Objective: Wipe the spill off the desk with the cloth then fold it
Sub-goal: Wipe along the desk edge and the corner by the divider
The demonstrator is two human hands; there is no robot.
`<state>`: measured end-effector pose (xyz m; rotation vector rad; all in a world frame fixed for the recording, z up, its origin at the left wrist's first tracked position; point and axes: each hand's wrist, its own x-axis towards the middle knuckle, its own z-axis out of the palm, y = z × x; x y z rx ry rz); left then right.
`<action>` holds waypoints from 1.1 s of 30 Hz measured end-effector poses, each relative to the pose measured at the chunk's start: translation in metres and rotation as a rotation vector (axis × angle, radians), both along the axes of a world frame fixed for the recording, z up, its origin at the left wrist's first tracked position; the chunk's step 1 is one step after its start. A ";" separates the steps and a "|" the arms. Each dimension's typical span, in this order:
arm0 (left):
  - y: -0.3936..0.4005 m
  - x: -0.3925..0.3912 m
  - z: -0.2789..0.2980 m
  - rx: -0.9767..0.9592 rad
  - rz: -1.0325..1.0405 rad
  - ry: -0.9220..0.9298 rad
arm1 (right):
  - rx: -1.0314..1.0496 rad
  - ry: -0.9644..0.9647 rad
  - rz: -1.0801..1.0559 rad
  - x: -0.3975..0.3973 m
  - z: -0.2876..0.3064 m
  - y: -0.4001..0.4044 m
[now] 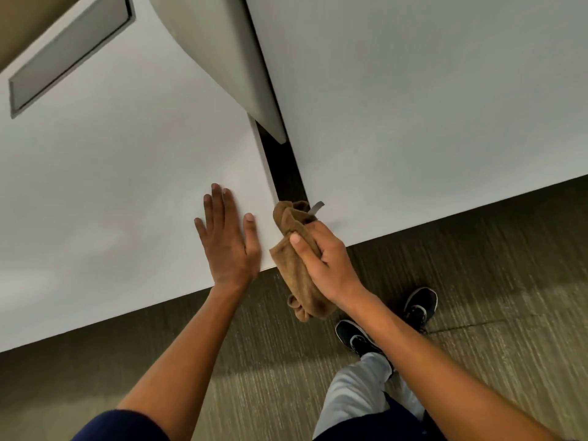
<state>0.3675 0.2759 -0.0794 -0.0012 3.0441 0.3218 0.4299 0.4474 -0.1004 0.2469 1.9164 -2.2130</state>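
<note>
A brown cloth (294,265) is bunched up in my right hand (324,259), which grips it just off the near corner of the left white desk (111,192), over the gap between the two desks. A small grey tag sticks out of the cloth's top. Part of the cloth hangs below my wrist. My left hand (227,240) lies flat on the left desk near its front right corner, fingers straight and spread. No spill shows on the desk surface.
A second white desk (429,106) stands to the right across a narrow dark gap (283,173). A grey divider panel (222,52) rises between them. A grey recessed cover (63,55) sits at the far left. Carpet and my shoes (359,338) lie below.
</note>
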 end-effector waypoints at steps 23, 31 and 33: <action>0.001 0.001 -0.001 0.025 0.008 0.013 | 0.317 0.104 0.037 -0.159 0.010 0.000; 0.002 0.000 0.002 -0.003 0.004 0.000 | 0.240 0.125 0.000 -0.067 0.009 0.001; 0.002 0.000 0.002 -0.010 0.001 -0.002 | 0.216 0.107 0.013 -0.051 0.007 0.000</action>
